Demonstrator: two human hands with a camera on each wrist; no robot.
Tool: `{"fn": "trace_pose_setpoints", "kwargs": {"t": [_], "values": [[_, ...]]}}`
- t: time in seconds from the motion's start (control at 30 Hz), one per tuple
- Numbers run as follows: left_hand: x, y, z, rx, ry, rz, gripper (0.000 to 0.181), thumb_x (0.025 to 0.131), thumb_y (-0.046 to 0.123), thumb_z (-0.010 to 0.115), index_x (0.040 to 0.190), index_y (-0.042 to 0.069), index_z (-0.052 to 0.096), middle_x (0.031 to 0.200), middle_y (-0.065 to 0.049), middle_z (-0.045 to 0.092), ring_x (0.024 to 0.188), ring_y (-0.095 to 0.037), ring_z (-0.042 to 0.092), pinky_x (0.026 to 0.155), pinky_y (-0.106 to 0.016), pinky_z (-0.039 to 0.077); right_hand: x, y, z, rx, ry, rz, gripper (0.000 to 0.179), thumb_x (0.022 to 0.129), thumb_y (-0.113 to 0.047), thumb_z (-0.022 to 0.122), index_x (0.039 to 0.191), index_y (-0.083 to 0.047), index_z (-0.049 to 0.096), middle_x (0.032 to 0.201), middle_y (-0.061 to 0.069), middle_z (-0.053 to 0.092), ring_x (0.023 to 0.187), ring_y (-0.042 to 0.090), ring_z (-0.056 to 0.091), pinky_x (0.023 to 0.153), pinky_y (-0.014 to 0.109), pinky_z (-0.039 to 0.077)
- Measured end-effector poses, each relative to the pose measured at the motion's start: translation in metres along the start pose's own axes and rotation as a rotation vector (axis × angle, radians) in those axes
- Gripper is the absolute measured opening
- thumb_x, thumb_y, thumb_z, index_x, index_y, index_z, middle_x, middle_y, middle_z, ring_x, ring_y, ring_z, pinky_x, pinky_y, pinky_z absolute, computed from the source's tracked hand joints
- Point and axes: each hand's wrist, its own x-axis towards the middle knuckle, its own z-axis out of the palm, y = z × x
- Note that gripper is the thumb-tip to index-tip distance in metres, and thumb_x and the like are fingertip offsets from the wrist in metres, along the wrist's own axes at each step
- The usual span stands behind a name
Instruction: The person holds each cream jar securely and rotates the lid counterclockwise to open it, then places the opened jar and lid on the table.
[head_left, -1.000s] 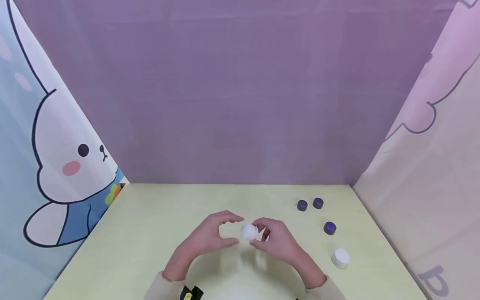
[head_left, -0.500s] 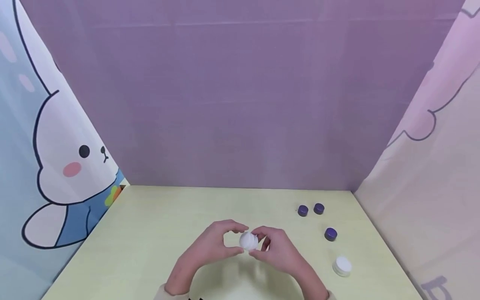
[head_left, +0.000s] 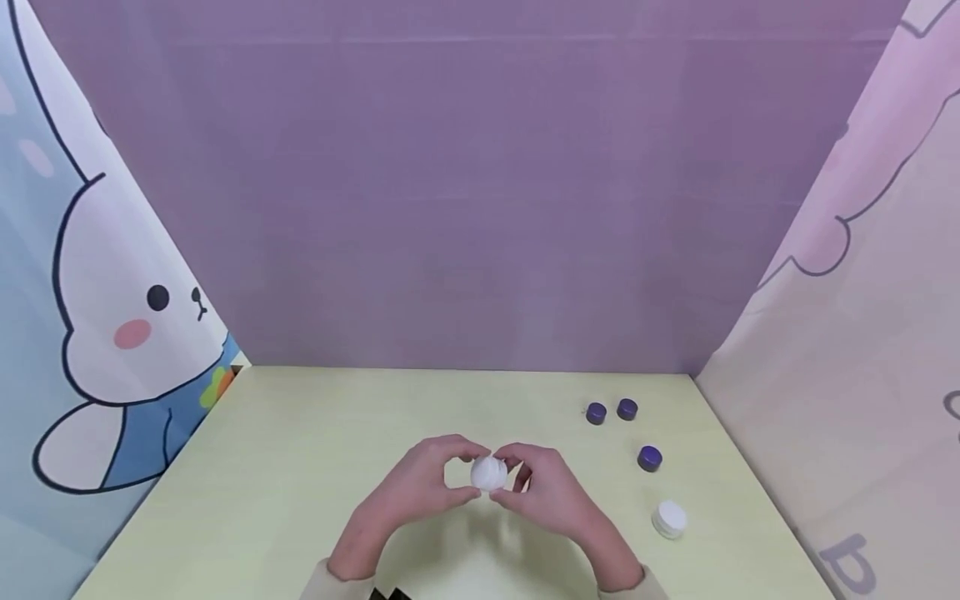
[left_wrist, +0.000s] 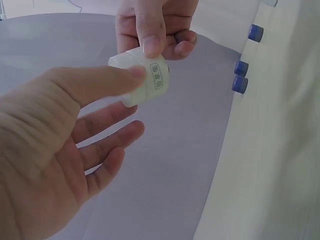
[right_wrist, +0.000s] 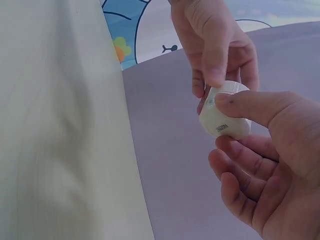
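Observation:
A small white round jar (head_left: 489,474) with printed characters on its side is held up above the table between both hands. My left hand (head_left: 427,479) pinches its lid end with thumb and forefinger, the other fingers (left_wrist: 112,137) spread away from it. From the opposite side my right hand (head_left: 543,483) grips the body. The thumbs of both hands press on the printed side of the jar (left_wrist: 145,75) in the left wrist view. In the right wrist view, the jar's base end (right_wrist: 222,122) shows past the right thumb.
A second white jar (head_left: 669,519) stands on the pale table (head_left: 315,417) at the right. Behind it sit three purple caps, a single cap (head_left: 649,458) and a pair (head_left: 596,413) farther back. A purple cloth (head_left: 472,208) hangs behind, with printed cloth on both sides.
My left hand has closed in from the left and now pinches the jar's lid end; a second ago there was a gap. The right hand kept its hold throughout.

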Motion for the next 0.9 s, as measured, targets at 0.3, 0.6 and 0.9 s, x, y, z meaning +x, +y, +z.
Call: {"fn": "trace_pose_setpoints", "kwargs": {"t": [0.3, 0.6, 0.9], "values": [[-0.0008, 0.0013, 0.0030, 0.155, 0.058, -0.020, 0.054, 0.076, 0.051, 0.079, 0.120, 0.023, 0.067, 0.109, 0.013, 0.067, 0.097, -0.006, 0.061, 0.081, -0.035, 0.051, -0.0041, 0.0006, -0.0012, -0.046, 0.018, 0.004, 0.037, 0.076, -0.013, 0.084, 0.109, -0.015, 0.066, 0.091, -0.007, 0.064, 0.062, 0.010, 0.059, 0.055, 0.024, 0.051], [0.0042, 0.0021, 0.0052, 0.137, 0.030, 0.069, 0.042, 0.079, 0.023, 0.082, 0.118, 0.029, 0.068, 0.105, 0.023, 0.062, 0.094, -0.003, 0.056, 0.081, -0.028, 0.050, -0.0047, 0.0029, -0.0052, -0.044, 0.017, 0.015, 0.038, 0.076, -0.013, 0.083, 0.109, -0.016, 0.067, 0.089, -0.008, 0.064, 0.062, 0.009, 0.058, 0.055, 0.025, 0.051], [0.0059, -0.0007, 0.0080, 0.163, 0.050, 0.042, 0.042, 0.079, 0.039, 0.081, 0.117, 0.025, 0.068, 0.109, 0.018, 0.064, 0.096, -0.010, 0.062, 0.082, -0.033, 0.050, -0.0028, 0.0071, -0.0048, -0.063, 0.015, -0.015, 0.038, 0.076, -0.014, 0.084, 0.111, -0.013, 0.066, 0.090, -0.005, 0.065, 0.063, 0.010, 0.060, 0.056, 0.023, 0.052]]}}
